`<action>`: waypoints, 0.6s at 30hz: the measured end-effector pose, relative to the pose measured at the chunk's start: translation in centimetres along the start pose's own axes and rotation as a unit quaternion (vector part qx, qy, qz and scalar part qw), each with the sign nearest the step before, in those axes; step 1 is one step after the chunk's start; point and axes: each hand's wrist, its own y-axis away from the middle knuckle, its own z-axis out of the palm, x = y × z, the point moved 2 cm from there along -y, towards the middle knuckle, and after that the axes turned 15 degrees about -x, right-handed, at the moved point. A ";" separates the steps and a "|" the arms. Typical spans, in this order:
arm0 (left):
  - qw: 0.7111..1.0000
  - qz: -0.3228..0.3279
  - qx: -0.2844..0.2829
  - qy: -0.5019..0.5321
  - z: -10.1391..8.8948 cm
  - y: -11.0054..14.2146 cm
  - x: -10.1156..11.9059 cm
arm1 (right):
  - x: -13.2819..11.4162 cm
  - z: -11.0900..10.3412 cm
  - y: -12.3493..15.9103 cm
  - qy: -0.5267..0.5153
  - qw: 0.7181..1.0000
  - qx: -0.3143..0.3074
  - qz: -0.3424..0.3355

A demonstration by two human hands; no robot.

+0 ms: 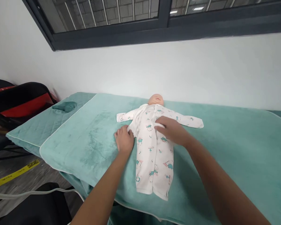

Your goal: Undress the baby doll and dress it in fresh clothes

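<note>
A baby doll lies on its back on a teal towel, dressed in a white printed romper with arms spread and legs toward me. My left hand rests on the towel at the romper's left side, fingers curled against the cloth edge under the doll's arm. My right hand lies over the doll's chest, fingers pressed on the front of the romper.
The towel covers a teal padded table against a white wall under a dark window. A small teal cushion sits at the far left. Black and red chairs stand left. A white cable and yellow tape lie on the floor.
</note>
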 end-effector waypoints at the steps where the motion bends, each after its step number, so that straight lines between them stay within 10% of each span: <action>1: 1.000 -0.002 0.000 0.000 0.0 0.0 0.0 | -0.5 0.7 0.1 0.023 0.999 -0.030 -0.006; 10: 1.000 -0.014 0.002 0.024 0.0 0.0 0.0 | 0.2 3.9 3.3 -0.054 0.998 -0.005 0.014; 18: 0.993 -0.014 0.046 0.109 -0.1 -0.1 -0.7 | 3.3 3.7 1.6 -0.011 0.960 0.259 0.106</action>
